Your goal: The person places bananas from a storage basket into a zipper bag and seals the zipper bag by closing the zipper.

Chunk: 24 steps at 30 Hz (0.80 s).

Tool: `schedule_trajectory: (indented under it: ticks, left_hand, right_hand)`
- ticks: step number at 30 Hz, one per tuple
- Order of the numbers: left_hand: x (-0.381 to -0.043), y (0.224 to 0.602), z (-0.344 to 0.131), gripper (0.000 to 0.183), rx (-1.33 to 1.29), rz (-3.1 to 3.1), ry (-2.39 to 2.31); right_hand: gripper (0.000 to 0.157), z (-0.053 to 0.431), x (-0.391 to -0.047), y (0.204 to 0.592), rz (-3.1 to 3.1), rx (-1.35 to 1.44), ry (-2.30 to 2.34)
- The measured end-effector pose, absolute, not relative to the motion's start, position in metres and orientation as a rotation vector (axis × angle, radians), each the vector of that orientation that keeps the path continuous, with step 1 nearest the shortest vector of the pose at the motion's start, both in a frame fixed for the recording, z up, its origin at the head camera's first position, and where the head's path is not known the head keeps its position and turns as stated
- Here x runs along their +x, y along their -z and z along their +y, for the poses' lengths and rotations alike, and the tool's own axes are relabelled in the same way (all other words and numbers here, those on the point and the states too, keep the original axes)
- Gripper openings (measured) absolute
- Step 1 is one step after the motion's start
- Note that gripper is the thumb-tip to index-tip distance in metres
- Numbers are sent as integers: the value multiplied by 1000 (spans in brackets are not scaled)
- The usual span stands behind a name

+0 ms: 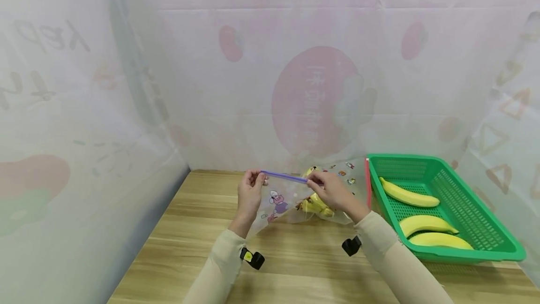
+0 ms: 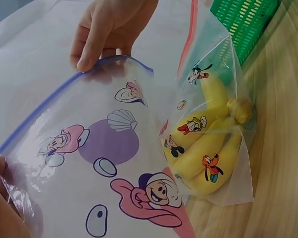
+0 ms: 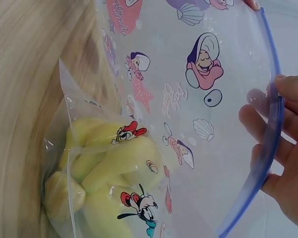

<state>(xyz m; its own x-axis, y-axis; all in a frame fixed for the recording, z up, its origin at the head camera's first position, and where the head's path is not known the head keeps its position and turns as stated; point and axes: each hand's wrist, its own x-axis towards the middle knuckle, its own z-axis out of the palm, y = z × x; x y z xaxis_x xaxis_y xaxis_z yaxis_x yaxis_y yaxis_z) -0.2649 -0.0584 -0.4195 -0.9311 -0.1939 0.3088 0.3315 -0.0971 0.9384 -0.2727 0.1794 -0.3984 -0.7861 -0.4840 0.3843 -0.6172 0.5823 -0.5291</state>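
A clear zip bag (image 1: pixel 276 205) with a blue-purple zip edge and cartoon prints is held up by its top. My left hand (image 1: pixel 249 196) pinches the left end of that edge, and my right hand (image 1: pixel 335 193) pinches it farther right. In the right wrist view the thumb and fingers lie on both sides of the blue zip (image 3: pixel 275 124). No contents show inside this bag. Just behind it lies a second clear bag (image 2: pixel 238 163) with a red zip, holding a bunch of yellow bananas (image 3: pixel 114 168). My right hand partly hides that bag in the head view.
A green plastic basket (image 1: pixel 485 210) stands on the right of the wooden table (image 1: pixel 295 257), beside the red-zip bag. Three loose bananas, one farther back (image 1: pixel 409 193), lie in it. Printed pale sheets (image 1: pixel 190 83) enclose the table at the back and sides.
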Motion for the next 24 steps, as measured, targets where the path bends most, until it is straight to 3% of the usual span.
schedule_trajectory:
  ticks: [24]
  left_hand:
    - [-269, 422, -76, 11, -83, -1790, 2106]
  right_hand:
    - [14, 198, -274, 404, -2612, 893, -964]
